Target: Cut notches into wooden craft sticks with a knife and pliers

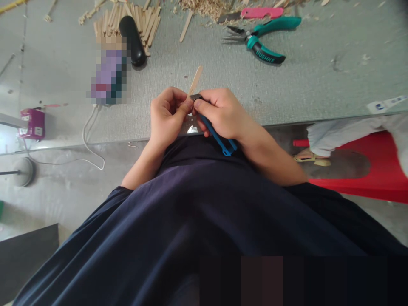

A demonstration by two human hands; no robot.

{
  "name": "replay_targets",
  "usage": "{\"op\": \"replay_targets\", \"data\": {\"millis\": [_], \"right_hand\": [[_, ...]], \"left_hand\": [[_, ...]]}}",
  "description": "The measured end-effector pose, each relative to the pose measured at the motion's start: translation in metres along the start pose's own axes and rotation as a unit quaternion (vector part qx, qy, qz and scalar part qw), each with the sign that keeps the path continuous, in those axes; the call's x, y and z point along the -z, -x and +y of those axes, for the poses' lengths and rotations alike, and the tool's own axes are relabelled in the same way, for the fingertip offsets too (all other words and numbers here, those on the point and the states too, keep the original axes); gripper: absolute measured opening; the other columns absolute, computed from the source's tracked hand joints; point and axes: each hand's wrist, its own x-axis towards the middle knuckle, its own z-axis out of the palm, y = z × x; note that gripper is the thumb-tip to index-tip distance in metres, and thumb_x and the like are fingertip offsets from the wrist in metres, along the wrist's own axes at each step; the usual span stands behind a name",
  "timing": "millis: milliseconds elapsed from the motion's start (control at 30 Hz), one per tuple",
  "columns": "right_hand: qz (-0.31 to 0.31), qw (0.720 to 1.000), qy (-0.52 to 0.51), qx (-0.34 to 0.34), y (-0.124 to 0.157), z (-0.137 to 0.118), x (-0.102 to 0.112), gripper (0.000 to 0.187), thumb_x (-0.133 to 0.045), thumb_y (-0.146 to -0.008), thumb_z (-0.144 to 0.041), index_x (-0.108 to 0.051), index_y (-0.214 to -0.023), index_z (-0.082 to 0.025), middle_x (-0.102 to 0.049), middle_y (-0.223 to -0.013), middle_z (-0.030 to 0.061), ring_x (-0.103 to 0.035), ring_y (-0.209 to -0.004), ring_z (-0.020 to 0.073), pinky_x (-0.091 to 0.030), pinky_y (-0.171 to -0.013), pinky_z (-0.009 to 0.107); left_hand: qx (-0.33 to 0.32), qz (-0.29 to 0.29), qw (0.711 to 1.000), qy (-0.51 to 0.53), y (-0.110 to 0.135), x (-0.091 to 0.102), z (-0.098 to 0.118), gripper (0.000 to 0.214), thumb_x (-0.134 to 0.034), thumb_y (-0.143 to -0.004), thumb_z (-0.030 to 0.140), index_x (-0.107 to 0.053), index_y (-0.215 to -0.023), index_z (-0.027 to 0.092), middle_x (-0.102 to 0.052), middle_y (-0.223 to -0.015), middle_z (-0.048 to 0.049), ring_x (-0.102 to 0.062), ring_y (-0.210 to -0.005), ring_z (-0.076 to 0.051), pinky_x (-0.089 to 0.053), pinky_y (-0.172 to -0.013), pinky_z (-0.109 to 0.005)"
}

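Note:
Both hands are close together at the table's near edge, just above my lap. My left hand (pixel 168 114) is closed, thumb and finger pinching the lower part of a flat wooden craft stick (pixel 195 80) that points up and slightly right. My right hand (pixel 223 110) is closed around a hand tool with blue handles (pixel 214 131). The tool's dark metal head (pixel 195 97) is at the stick's lower part, by my left fingertips. The handle ends stick out below my right palm. Fingers hide the stick's lower end and most of the tool's working part.
Beyond my hands are teal-and-black pliers (pixel 251 38), a pink-handled knife (pixel 261 12), wood shavings (pixel 207 6) and a pile of craft sticks (pixel 149 25). A black case (pixel 133 41) and a blurred phone with a cable (pixel 106 76) lie left. Right, someone's leg (pixel 338 131) rests near a red stool (pixel 379 157).

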Motion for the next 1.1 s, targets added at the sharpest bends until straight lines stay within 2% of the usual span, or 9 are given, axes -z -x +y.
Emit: {"op": "replay_targets", "data": {"millis": [100, 300, 500, 733, 967, 1100], "right_hand": [[0.001, 1.0, -0.009, -0.001, 0.0, 0.0, -0.001, 0.041, -0.056, -0.12, -0.02, -0.059, -0.08, -0.027, -0.062, -0.056, -0.0043, -0.056, -0.044, 0.0137, -0.042, -0.046, 0.03], [0.048, 0.998, -0.03, 0.006, 0.001, 0.002, 0.001, 0.039, -0.054, -0.122, -0.021, -0.061, -0.084, -0.027, -0.063, -0.057, -0.0053, -0.058, -0.044, 0.0139, -0.044, -0.045, 0.028], [0.006, 1.0, 0.0, 0.001, 0.002, -0.002, -0.001, 0.043, -0.054, -0.12, -0.017, -0.057, -0.078, -0.028, -0.062, -0.057, -0.0041, -0.055, -0.045, 0.0144, -0.041, -0.046, 0.033], [0.013, 1.0, 0.01, -0.017, 0.001, -0.003, -0.002, 0.042, -0.062, -0.12, -0.025, -0.057, -0.078, -0.029, -0.062, -0.06, -0.0029, -0.057, -0.047, 0.0151, -0.04, -0.049, 0.038], [0.029, 0.999, 0.033, -0.019, -0.001, -0.002, -0.005, 0.047, -0.056, -0.121, -0.02, -0.056, -0.076, -0.029, -0.063, -0.058, -0.0027, -0.057, -0.045, 0.0147, -0.043, -0.048, 0.04], [0.037, 0.997, 0.061, -0.018, -0.004, -0.002, -0.007, 0.047, -0.058, -0.122, -0.025, -0.055, -0.075, -0.03, -0.062, -0.057, -0.0021, -0.058, -0.046, 0.017, -0.044, -0.05, 0.041]], "left_hand": [[0.012, -0.001, 1.0, -0.006, 0.0, 0.001, -0.001, 0.071, -0.081, -0.094, 0.095, -0.068, -0.089, 0.026, -0.07, -0.078, 0.0016, -0.07, -0.065, -0.013, -0.055, -0.054, -0.027], [0.007, 0.016, 1.0, 0.007, 0.0, 0.002, -0.005, 0.07, -0.086, -0.091, 0.094, -0.07, -0.09, 0.025, -0.065, -0.073, 0.0028, -0.065, -0.059, -0.011, -0.05, -0.049, -0.024], [-0.009, 0.008, 1.0, 0.008, 0.0, 0.001, -0.004, 0.061, -0.085, -0.099, 0.085, -0.07, -0.091, 0.026, -0.068, -0.075, 0.0029, -0.063, -0.057, -0.01, -0.048, -0.049, -0.025], [0.001, 0.019, 1.0, -0.016, 0.001, 0.001, -0.002, 0.066, -0.082, -0.096, 0.091, -0.069, -0.092, 0.027, -0.071, -0.077, 0.0023, -0.067, -0.062, -0.011, -0.048, -0.052, -0.027], [-0.016, 0.033, 0.999, -0.038, 0.006, -0.002, -0.001, 0.058, -0.078, -0.106, 0.083, -0.071, -0.096, 0.027, -0.074, -0.082, 0.0019, -0.073, -0.069, -0.014, -0.056, -0.061, -0.03], [-0.018, 0.054, 0.997, -0.053, 0.01, -0.003, -0.003, 0.046, -0.083, -0.108, 0.071, -0.071, -0.098, 0.028, -0.075, -0.082, 0.003, -0.073, -0.07, -0.014, -0.057, -0.066, -0.031]]}}
